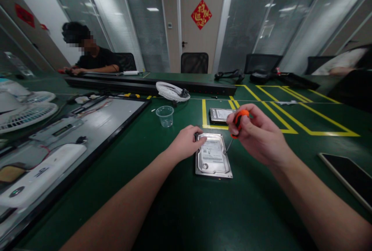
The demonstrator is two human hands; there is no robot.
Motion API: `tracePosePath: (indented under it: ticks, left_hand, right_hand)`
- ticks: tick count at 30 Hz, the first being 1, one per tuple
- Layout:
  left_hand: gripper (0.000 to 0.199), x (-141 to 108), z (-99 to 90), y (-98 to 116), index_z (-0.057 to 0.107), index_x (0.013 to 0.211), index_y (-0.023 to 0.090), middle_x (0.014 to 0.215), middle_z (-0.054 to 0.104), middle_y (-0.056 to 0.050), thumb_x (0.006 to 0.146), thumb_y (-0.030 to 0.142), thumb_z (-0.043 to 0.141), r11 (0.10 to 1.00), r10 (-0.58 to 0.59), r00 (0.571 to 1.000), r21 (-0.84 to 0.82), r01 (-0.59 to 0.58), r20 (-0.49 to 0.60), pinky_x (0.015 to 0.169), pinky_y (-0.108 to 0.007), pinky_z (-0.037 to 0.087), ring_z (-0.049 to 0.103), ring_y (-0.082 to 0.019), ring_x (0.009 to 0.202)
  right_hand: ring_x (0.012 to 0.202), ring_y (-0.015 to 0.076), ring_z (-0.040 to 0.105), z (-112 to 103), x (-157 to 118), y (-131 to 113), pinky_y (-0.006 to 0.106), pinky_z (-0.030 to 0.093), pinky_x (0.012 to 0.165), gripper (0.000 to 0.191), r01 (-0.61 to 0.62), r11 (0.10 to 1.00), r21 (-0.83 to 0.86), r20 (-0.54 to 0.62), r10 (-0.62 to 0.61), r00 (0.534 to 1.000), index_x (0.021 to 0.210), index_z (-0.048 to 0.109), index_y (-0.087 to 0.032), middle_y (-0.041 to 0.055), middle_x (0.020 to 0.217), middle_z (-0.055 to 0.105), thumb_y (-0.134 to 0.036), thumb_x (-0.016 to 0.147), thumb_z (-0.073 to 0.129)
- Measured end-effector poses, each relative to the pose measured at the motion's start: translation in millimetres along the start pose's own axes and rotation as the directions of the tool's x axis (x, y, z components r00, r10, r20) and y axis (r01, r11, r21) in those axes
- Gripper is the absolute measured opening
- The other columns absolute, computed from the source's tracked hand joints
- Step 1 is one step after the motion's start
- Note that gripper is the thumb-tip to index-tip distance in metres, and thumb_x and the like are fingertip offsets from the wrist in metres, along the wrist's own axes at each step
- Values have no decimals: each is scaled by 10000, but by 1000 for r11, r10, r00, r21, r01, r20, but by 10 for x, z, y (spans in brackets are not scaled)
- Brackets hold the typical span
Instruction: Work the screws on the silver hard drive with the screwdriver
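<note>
A silver hard drive (213,162) with a white label lies flat on the green table (174,208). At its upper left corner is my left hand (188,142), thumb over the top face and fingers curled at the edge, gripping it. My right hand (257,136) is closed around the orange and black handle of a screwdriver (240,122). The thin shaft slants down to the drive's right edge, where its tip meets or nearly meets the metal. Just beyond, a second hard drive (219,115) lies inside a yellow tape outline, partly behind my right fingers.
A clear plastic cup (165,117) stands left of the drives, near a white fan grille (172,91). An opened flat panel (87,127) covers the left side. A phone (348,173) lies at right. Long black bars (145,84) cross the back; a person (94,57) sits behind.
</note>
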State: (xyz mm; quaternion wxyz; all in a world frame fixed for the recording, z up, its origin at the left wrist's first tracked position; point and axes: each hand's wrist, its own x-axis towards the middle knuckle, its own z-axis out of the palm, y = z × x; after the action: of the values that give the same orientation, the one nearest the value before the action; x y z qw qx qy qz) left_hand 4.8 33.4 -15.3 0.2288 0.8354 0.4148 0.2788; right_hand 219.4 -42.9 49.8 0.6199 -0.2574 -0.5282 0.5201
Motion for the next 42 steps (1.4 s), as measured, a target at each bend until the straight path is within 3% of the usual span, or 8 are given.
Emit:
tracePosePath:
  ticks: [6,12,17,22,31,34,38,42]
  left_hand:
    - [281,-2,3,-4,743,1096,166,978,657,-64,940,383,655,1000,-6,1000,6,6,2,745,-339,485,616,-194,808]
    - [279,1,18,-27,742,1088,164,960,655,-60,938,384,661,1000,10,1000,14,-10,-9,764,-344,488,617,-194,805]
    - [289,0,-8,14,744,1102,166,991,663,-67,942,390,656,1000,-16,1000,18,16,11,775,-346,495,624,-201,824]
    - [302,1,-16,17,744,1112,167,986,654,-65,939,397,651,1000,-24,1000,8,24,16,758,-339,490,623,-203,831]
    - [305,-1,5,-8,744,1104,170,985,658,-67,940,409,650,1000,-17,1000,13,17,9,753,-339,490,621,-202,826]
    - [299,-5,1,-7,745,1106,165,986,660,-68,941,397,652,1000,-6,1000,20,5,4,764,-340,490,619,-202,828]
    - [297,-7,-6,-9,745,1107,163,993,662,-70,943,394,653,1000,1,1000,20,-1,7,774,-342,489,619,-203,833]
    - [292,-6,-7,-12,748,1103,164,980,656,-66,943,389,652,1000,2,1000,17,-2,1,770,-345,490,621,-204,832]
  right_hand:
    - [752,155,565,-1,10,-26,302,478,691,308,-33,999,20,-19,33,999,1139,733,-181,81,960,673,-363,1049,501]
    - [780,153,592,18,-2,-15,290,468,701,59,3,1000,-21,-22,-4,1000,1025,674,-249,41,976,705,-287,982,657]
    - [703,136,541,32,-11,-25,279,449,662,90,-5,1000,-12,-23,5,1000,1043,670,-257,25,922,685,-315,973,675]
    - [730,162,546,40,-8,-46,316,480,676,359,-37,999,-16,-35,36,999,1104,734,-196,70,927,642,-438,1057,473]
    - [735,159,556,18,-3,-6,309,464,682,161,8,995,-103,-25,-11,1000,1034,604,-287,13,949,688,-346,940,720]
    - [700,150,530,25,-4,-19,302,461,659,140,-2,998,-68,-31,0,1000,1071,650,-277,21,910,667,-389,986,645]
    - [712,157,542,35,-11,-46,314,489,661,387,-45,999,-23,-59,43,997,1132,731,-218,64,901,640,-459,1066,436]
    - [749,165,565,22,-9,-30,321,501,673,268,-27,998,-62,-47,24,999,1063,736,-216,69,950,651,-402,1025,546]
